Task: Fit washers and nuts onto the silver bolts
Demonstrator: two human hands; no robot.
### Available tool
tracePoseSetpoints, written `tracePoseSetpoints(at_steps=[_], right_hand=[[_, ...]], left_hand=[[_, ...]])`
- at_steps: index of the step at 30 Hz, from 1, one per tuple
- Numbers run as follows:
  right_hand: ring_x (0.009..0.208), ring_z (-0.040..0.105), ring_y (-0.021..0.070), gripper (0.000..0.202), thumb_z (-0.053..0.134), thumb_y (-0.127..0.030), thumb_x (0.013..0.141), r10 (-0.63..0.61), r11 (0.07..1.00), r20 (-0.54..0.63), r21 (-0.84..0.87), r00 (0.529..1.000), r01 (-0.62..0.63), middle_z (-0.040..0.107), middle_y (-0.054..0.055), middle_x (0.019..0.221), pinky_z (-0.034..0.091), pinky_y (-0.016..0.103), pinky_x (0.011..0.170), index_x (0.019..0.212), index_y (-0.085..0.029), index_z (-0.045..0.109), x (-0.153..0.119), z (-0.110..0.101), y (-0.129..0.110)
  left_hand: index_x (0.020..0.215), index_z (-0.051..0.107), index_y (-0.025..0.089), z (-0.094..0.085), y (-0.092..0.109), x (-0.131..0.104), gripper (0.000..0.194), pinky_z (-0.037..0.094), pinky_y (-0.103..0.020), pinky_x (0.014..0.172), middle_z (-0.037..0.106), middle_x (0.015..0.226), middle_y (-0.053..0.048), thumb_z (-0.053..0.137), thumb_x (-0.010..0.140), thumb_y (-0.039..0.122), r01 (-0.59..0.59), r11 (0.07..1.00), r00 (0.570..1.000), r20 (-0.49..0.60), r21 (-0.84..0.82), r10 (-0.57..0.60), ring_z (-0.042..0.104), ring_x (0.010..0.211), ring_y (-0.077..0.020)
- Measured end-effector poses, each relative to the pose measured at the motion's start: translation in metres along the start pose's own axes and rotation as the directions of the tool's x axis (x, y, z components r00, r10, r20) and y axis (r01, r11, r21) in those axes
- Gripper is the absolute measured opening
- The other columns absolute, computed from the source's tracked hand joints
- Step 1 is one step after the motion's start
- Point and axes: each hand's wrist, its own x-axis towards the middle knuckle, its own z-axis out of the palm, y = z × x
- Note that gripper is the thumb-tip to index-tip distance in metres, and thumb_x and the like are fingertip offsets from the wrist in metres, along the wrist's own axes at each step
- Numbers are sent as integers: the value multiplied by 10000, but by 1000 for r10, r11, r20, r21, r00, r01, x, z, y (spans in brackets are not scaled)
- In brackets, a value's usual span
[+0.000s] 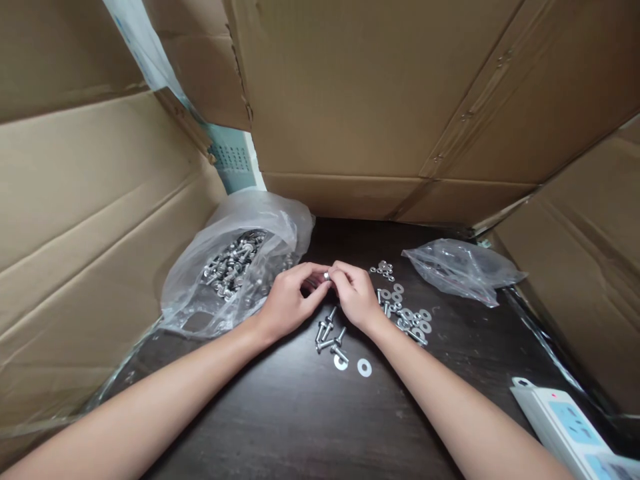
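Observation:
My left hand [294,293] and my right hand [356,293] meet over the middle of the dark table, fingertips closed in a pinch from both sides. Between them is a small shiny metal fastener [327,275], mostly covered by the fingers; whether it is a nut or a bolt I cannot tell. Just below the hands lie several bolts [327,327]. Two flat washers, one plain washer [365,367] and one partly under a bolt, lie nearer to me. Beside my right hand is a loose pile of washers [424,316] and bolts, with small nuts [384,268] behind it.
An open clear plastic bag [187,293] full of metal fasteners stands at the left. A flatter plastic bag [457,267] lies at the back right. A white power strip [565,420] sits at the front right. Cardboard walls [350,93] enclose the dark table [280,413].

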Motion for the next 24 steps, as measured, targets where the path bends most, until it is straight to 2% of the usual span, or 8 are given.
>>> tracePoseSetpoints(at_steps=[6, 11, 14, 24], right_hand=[[566, 374, 134, 382, 456, -384, 909, 14, 1000, 5, 10, 1000, -14, 379, -36, 560, 270, 300, 557, 566, -229, 394, 0, 1, -2], [591, 438, 146, 255, 467, -339, 868, -18, 999, -8, 39, 1000, 19, 450, -30, 604, 324, 297, 589, 641, -224, 466, -2, -2, -4], [602, 458, 151, 197, 481, -324, 849, -5, 1000, -3, 22, 1000, 6, 465, -32, 621, 335, 296, 595, 680, -223, 487, -2, -2, -3], [582, 385, 136, 291, 456, -338, 890, -26, 999, 11, -19, 1000, 26, 407, -43, 588, 301, 289, 572, 623, -230, 412, -2, 0, -3]], left_hand=[[1054, 732, 153, 0, 1, 0, 150, 582, -265, 716, 777, 920, -52, 657, 924, 158, 28, 999, 1000, -9, -30, -28, 717, 773, -156], [1050, 728, 158, 2, 0, 0, 147, 598, -268, 726, 785, 937, -57, 666, 917, 166, 53, 997, 998, -24, -56, -54, 735, 799, -164], [1035, 728, 159, 2, 0, 0, 131, 590, -260, 715, 783, 929, -54, 664, 921, 163, 44, 998, 999, -19, -47, -45, 733, 798, -162], [1088, 715, 153, 0, -2, -1, 167, 573, -278, 738, 758, 911, -52, 649, 935, 149, -35, 999, 999, -20, 39, 36, 706, 785, -161]])
